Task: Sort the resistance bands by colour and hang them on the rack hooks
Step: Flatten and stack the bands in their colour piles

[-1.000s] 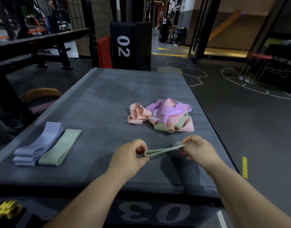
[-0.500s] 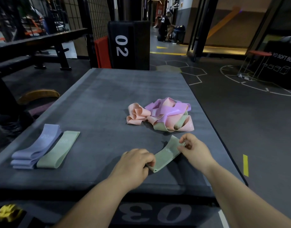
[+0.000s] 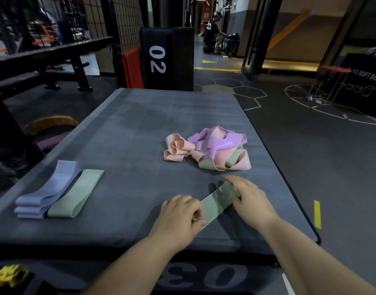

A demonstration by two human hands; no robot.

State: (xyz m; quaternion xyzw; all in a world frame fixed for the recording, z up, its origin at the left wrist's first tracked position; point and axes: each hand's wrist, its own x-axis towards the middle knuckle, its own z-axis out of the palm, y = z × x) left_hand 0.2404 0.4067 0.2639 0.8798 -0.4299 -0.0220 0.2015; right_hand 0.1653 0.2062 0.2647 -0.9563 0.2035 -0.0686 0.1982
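A green band lies flat on the grey box top near its front edge. My left hand pinches its near end with curled fingers. My right hand rests on its far end, fingers spread and pressing down. Behind them sits a tangled pile of pink, purple and green bands. At the front left lie a stack of lilac bands and, touching it on the right, a flat green band. No rack hooks are in view.
The surface is a soft box marked 03, with another box marked 02 behind it. A weight bench stands at the left, dark gym floor at the right. A person sits far back. A yellow object lies at the lower left.
The green band, held stretched in the air between both hands, has come down flat onto the box top. My right hand went from pinching its end to pressing on it.
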